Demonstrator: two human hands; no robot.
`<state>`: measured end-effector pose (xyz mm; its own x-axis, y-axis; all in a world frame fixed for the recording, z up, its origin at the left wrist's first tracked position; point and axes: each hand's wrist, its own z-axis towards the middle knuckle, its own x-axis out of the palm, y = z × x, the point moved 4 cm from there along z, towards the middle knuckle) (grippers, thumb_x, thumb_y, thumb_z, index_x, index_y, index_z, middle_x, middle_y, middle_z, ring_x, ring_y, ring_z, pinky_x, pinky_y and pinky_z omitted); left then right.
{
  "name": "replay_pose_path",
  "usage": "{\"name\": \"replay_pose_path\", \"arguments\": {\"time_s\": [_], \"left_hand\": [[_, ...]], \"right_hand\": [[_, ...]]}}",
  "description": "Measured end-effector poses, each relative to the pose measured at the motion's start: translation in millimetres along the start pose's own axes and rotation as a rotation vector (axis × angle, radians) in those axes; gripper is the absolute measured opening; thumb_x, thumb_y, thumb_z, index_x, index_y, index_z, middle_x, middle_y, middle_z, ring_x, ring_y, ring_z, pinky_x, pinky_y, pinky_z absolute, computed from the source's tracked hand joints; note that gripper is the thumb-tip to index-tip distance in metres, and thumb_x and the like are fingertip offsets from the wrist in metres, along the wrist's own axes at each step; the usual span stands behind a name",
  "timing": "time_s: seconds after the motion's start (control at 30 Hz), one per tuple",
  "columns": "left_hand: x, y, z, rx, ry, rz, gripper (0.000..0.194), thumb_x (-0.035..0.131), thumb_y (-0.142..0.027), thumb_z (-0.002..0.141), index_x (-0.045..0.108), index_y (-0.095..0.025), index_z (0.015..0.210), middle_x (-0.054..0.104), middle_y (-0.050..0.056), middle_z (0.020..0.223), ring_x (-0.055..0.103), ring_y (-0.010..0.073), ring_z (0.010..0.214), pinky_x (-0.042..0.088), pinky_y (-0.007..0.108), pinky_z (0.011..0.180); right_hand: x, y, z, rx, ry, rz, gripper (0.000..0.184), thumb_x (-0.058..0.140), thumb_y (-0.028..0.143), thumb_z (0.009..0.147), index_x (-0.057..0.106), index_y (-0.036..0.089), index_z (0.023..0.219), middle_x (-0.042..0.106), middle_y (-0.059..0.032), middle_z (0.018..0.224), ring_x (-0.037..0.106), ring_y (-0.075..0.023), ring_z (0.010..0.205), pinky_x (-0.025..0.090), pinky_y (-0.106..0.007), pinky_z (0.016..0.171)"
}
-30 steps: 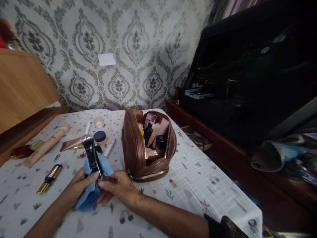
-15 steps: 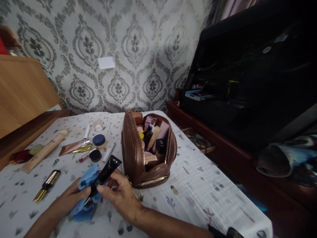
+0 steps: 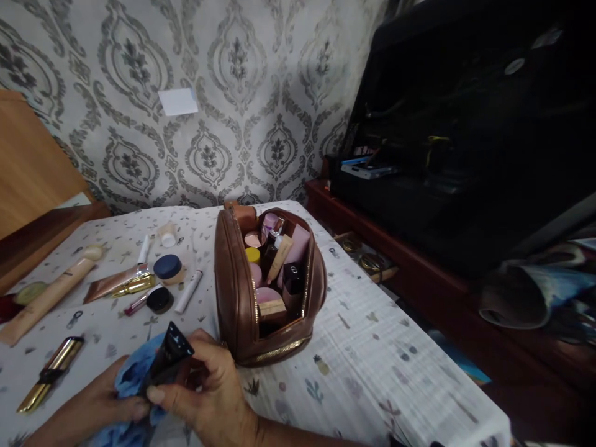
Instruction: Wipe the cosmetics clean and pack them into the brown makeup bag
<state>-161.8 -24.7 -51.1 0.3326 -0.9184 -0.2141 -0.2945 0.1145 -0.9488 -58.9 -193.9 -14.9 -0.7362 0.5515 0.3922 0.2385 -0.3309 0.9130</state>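
Note:
My right hand (image 3: 205, 391) is closed around a black cosmetic tube (image 3: 170, 354), which points up and to the right near the bottom of the view. My left hand (image 3: 93, 410) grips a blue cloth (image 3: 133, 375) pressed against the tube's lower end. Just right of both hands stands an open brown leather cosmetic bag (image 3: 242, 298), packed with several small bottles, tubes and compacts.
Loose cosmetics lie on the patterned tablecloth (image 3: 372, 347) to the left: a gold lipstick (image 3: 51, 369), a long beige tube (image 3: 46, 298), a blue-lidded jar (image 3: 168, 268), a white stick (image 3: 189, 290). A dark open case (image 3: 465, 124) sits on a wooden bench at right.
The black tube went from upright to tilted and low between my hands. Both hands with the cloth dropped toward the bottom edge as the view shifted right.

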Motion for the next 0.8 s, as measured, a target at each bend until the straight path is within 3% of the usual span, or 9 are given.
{"name": "replay_pose_path", "arguments": {"time_s": [0.17,0.33,0.47,0.53,0.63,0.7,0.8], "left_hand": [[10.5,-13.1,6.0,0.000,0.193,0.028,0.028,0.082,-0.042,0.060,0.073,-0.017,0.067,0.052,0.001,0.048,0.042,0.0129,0.047,0.039,0.022,0.047],[25.7,-38.6,1.7,-0.021,0.199,0.001,0.039,0.084,-0.046,0.056,0.062,-0.014,0.055,0.046,-0.001,0.048,0.036,0.0100,0.047,0.030,0.020,0.044],[27.6,-42.4,-1.4,-0.022,0.200,-0.014,0.046,0.081,-0.055,0.060,0.059,-0.015,0.053,0.045,-0.001,0.046,0.035,0.0093,0.043,0.028,0.021,0.042],[25.4,-42.8,-1.5,0.008,0.169,-0.034,0.045,0.077,-0.056,0.066,0.064,-0.014,0.057,0.053,0.002,0.049,0.043,0.0115,0.043,0.034,0.021,0.044],[21.1,-44.3,0.2,0.067,0.062,-0.061,0.040,0.077,-0.053,0.069,0.068,-0.014,0.062,0.060,0.004,0.056,0.053,0.0143,0.050,0.042,0.022,0.049],[18.9,-44.6,1.6,0.096,-0.029,-0.092,0.037,0.082,-0.048,0.062,0.067,-0.014,0.062,0.059,0.003,0.056,0.054,0.0142,0.053,0.044,0.022,0.051],[16.9,-43.1,2.1,0.109,-0.159,-0.146,0.037,0.088,-0.041,0.051,0.068,-0.014,0.067,0.062,0.001,0.061,0.055,0.0143,0.058,0.048,0.022,0.055]], "right_hand": [[-0.2,-0.9,1.5,0.035,0.056,-0.060,0.046,0.082,0.055,0.067,0.071,0.017,0.089,0.061,-0.0014,0.088,0.055,-0.0153,0.079,0.046,-0.026,0.071],[-0.3,-5.3,3.6,0.067,0.107,-0.163,0.043,0.075,0.054,0.077,0.069,0.015,0.097,0.066,-0.0039,0.088,0.059,-0.0185,0.083,0.049,-0.029,0.075],[-0.4,-2.2,6.3,0.009,0.151,-0.145,0.044,0.067,0.053,0.084,0.063,0.016,0.108,0.068,-0.0060,0.097,0.061,-0.0200,0.090,0.050,-0.032,0.083],[-2.1,-1.1,7.3,0.000,0.140,-0.171,0.046,0.064,0.052,0.087,0.058,0.017,0.115,0.067,-0.0068,0.101,0.062,-0.0208,0.094,0.051,-0.032,0.084],[-2.8,-3.7,7.2,0.053,0.166,-0.245,0.042,0.062,0.049,0.088,0.054,0.019,0.115,0.065,-0.0043,0.090,0.063,-0.0182,0.078,0.049,-0.027,0.063],[-1.5,-6.1,5.9,0.084,0.203,-0.342,0.030,0.061,0.044,0.088,0.055,0.019,0.104,0.061,-0.0003,0.078,0.058,-0.0146,0.064,0.042,-0.024,0.054],[0.6,-7.1,3.1,0.083,0.225,-0.604,0.014,0.064,0.031,0.082,0.056,0.019,0.083,0.052,0.0043,0.065,0.048,-0.0114,0.057,0.033,-0.023,0.054]]}}
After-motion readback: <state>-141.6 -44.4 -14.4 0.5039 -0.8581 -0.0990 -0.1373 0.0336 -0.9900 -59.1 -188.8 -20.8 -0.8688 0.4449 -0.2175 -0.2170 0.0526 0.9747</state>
